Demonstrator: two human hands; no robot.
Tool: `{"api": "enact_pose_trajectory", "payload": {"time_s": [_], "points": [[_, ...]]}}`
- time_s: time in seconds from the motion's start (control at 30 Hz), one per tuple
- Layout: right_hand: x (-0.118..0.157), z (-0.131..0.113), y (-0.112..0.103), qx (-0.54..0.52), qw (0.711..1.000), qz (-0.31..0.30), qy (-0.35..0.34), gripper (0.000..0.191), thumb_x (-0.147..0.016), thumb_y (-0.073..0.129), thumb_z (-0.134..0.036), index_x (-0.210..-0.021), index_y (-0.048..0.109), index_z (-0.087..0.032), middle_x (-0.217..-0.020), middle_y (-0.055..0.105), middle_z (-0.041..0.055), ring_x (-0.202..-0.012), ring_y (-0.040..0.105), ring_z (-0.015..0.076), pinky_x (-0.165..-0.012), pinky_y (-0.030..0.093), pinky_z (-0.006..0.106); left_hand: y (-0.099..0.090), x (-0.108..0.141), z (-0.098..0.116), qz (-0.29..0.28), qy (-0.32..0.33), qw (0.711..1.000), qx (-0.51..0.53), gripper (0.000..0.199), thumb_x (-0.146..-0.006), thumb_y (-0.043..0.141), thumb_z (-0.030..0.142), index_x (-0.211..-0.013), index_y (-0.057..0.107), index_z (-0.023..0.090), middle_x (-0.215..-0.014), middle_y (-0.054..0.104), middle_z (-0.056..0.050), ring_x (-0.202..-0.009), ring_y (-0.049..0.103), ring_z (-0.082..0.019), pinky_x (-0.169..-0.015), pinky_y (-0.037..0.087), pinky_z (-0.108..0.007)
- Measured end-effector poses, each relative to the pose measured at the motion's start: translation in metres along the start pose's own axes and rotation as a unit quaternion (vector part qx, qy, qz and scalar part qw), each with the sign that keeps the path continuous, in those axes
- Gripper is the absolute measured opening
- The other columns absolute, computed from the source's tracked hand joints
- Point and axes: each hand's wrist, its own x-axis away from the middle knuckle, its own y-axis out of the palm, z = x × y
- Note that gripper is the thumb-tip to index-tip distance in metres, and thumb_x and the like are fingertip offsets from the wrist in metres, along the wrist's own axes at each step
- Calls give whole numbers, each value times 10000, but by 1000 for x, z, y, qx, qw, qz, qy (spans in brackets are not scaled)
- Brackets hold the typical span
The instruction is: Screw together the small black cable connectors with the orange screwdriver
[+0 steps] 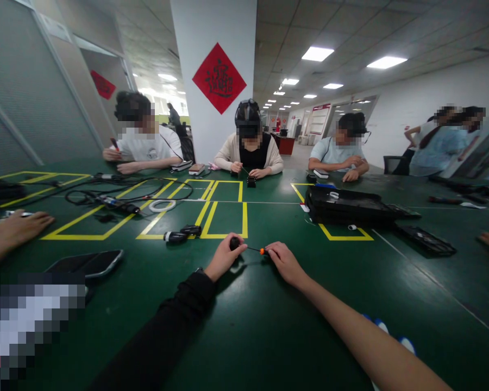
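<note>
My left hand (224,256), below a dark sleeve, is closed around a small black rounded part (234,243). My right hand (286,262) grips a screwdriver (263,251); its orange collar shows at my fingertips, and most of the handle is hidden in my grasp. The thin dark shaft points left, and its tip reaches the black part or the fingers by it; exact contact is too small to tell. Both hands are just above the green table (252,326). Black cylindrical pieces (182,234), one with a white end, lie to the left beyond my left hand.
Yellow tape (244,220) marks rectangles on the table. Black cables (122,203) and a white ring (162,206) lie left. A large black casing (346,205) and a smaller black tray (426,240) stand right. Several people sit around; another person's hand (22,231) rests at left.
</note>
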Motion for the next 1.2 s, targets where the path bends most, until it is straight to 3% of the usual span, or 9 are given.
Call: {"api": "enact_pose_trajectory", "payload": {"time_s": [0.2, 0.3, 0.43, 0.7, 0.9, 1.07, 1.2], "points": [[5, -6, -3, -16, 1000, -5, 5, 190, -769, 534, -230, -955, 558, -204, -941, 564, 31, -886, 500, 166, -825, 388, 332, 1, 0, -2, 4, 7, 1000, -7, 200, -681, 595, 343, -785, 540, 181, -735, 554, 11, -697, 510, -132, -683, 388, -241], [4, -6, -2, -15, 1000, 4, 20, 219, -807, 482, -240, -1009, 554, -200, -977, 559, 46, -920, 497, 169, -850, 379, 339, 1, 0, -2, 3, 0, 1000, -4, 201, -684, 592, 345, -791, 539, 183, -731, 553, 12, -692, 509, -132, -681, 390, -243], [2, -4, 0, 7, 1000, 7, 4, 241, -866, 374, -232, -917, 606, -192, -943, 566, 60, -927, 490, 171, -876, 361, 346, 1, -1, -3, 0, 6, 1000, -2, 199, -685, 591, 342, -794, 538, 184, -739, 550, 13, -699, 509, -132, -690, 386, -244], [4, -6, -2, 0, 1000, 9, 2, 200, -774, 523, -211, -971, 557, -195, -968, 556, 40, -918, 495, 171, -844, 381, 339, 0, 0, -4, -7, 21, 1000, -19, 213, -705, 576, 364, -806, 533, 181, -750, 545, 11, -708, 506, -131, -695, 386, -246], [2, -2, 0, 23, 1000, 1, -2, 216, -859, 389, -220, -925, 591, -178, -926, 566, 55, -911, 496, 160, -852, 372, 331, 0, -1, -7, -5, 18, 999, -33, 216, -712, 568, 356, -826, 525, 177, -760, 547, 14, -712, 510, -128, -699, 393, -248], [4, -4, -1, 23, 1000, 2, -5, 178, -781, 529, -222, -955, 550, -191, -956, 553, 39, -908, 492, 165, -827, 390, 322, 0, -1, -6, -7, 18, 999, -33, 216, -716, 562, 357, -828, 527, 175, -774, 555, 7, -728, 520, -134, -705, 402, -254], [3, -4, -1, 24, 1000, 4, 6, 190, -828, 455, -229, -984, 557, -186, -970, 553, 53, -934, 488, 165, -854, 377, 330, 0, 0, -5, -6, 24, 999, -33, 203, -711, 568, 344, -823, 533, 179, -780, 561, 8, -745, 525, -137, -725, 399, -261]]}}
